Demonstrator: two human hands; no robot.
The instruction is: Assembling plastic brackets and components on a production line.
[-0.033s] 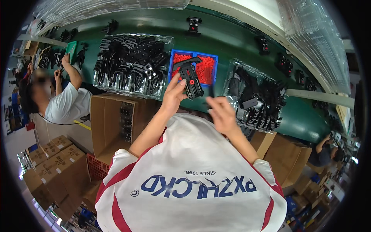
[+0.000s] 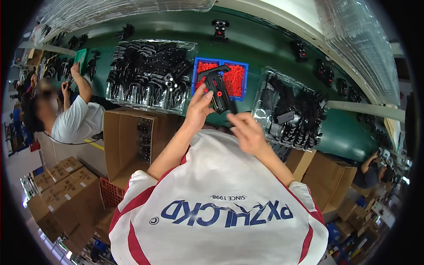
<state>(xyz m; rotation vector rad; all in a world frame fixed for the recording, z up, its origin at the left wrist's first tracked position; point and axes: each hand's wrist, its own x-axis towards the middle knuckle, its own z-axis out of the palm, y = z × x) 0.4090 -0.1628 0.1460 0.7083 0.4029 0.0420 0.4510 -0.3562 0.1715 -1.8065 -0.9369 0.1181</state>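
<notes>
Your left hand angles up and inward, thumb and fingers clasping the black part, near the bench's front edge; your right hand, blurred, slants in at its lower end, grip not determinable. Left to right: filled tray, blue bin, strip of green surface, second tray; open cartons flank you.

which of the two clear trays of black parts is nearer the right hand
The right tray: it lies just beyond the right hand, whereas the left tray sits farther off, to the left of the left hand.
</notes>
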